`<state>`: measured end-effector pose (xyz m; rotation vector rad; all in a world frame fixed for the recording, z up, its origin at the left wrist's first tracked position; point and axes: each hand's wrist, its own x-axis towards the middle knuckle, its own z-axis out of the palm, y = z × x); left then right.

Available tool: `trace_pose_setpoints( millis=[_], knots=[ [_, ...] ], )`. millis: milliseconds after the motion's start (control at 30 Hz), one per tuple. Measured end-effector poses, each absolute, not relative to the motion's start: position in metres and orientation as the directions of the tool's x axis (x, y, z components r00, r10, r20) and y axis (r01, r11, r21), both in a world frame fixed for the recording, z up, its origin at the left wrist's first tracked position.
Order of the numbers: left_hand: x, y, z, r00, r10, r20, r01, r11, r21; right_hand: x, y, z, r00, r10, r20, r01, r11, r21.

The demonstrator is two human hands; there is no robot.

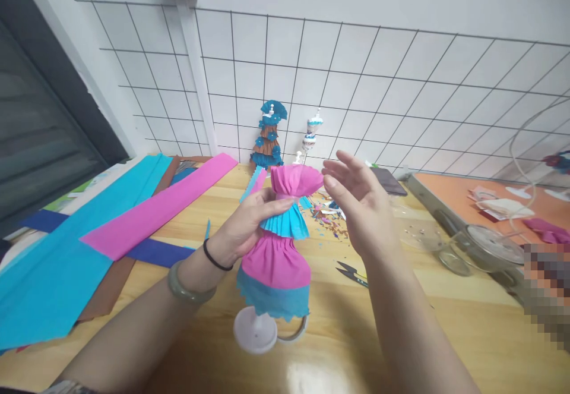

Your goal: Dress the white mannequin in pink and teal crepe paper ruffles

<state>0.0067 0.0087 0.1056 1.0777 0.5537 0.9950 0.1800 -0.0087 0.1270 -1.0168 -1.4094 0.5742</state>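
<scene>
A small dress form (276, 263) on a round white base (255, 330) wears a tiered crepe paper dress in pink and blue. My left hand (252, 218) is closed around its upper part, thumb across the band below the gathered pink paper top (296, 179). To the right, my right hand (360, 204) is open, fingers apart; its fingertips are by the edge of the pink top, and I cannot tell whether they touch it. Behind the base shows part of a ring, perhaps a tape roll (294, 331). Thread snips (351, 274) lie on the table below my right hand.
Crepe paper strips, blue (48, 281) and pink (164, 204), spread over the left. At the back stand a decorated blue-and-brown dress form (268, 135) and a white one (312, 129). Paper scraps (327, 218), a dark tablet-like slab (388, 181) and an orange-topped surface (458, 198) are rightward.
</scene>
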Motion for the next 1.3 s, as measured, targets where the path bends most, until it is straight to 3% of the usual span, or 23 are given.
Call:
trace_pose_setpoints(
  millis=[133, 300, 467, 767, 967, 1300],
  knots=[
    [0.006, 0.007, 0.108, 0.467, 0.884, 0.012, -0.433, 0.217, 0.875, 0.188, 0.002, 0.121, -0.067, 0.946, 0.316, -0.055, 0.313, -0.948],
    [0.007, 0.004, 0.108, 0.527, 0.849, -0.041, -0.533, 0.368, 0.762, 0.187, 0.006, 0.117, -0.243, 0.933, 0.267, -0.205, 0.219, -0.954],
    [0.006, 0.006, 0.098, 0.654, 0.756, 0.037, -0.551, 0.442, 0.707, 0.182, 0.002, 0.118, -0.293, 0.917, 0.271, -0.235, 0.205, -0.95],
    [0.007, 0.007, 0.088, 0.767, 0.627, 0.137, -0.483, 0.423, 0.767, 0.182, 0.0, 0.12, -0.346, 0.894, 0.285, -0.223, 0.216, -0.951],
    [0.008, 0.007, 0.089, 0.647, 0.741, 0.181, -0.566, 0.307, 0.765, 0.182, 0.0, 0.12, -0.381, 0.871, 0.309, -0.216, 0.241, -0.946],
    [0.015, 0.002, 0.092, 0.586, 0.79, 0.183, -0.544, 0.216, 0.811, 0.185, 0.003, 0.116, -0.33, 0.883, 0.333, -0.198, 0.28, -0.939]
  ],
)
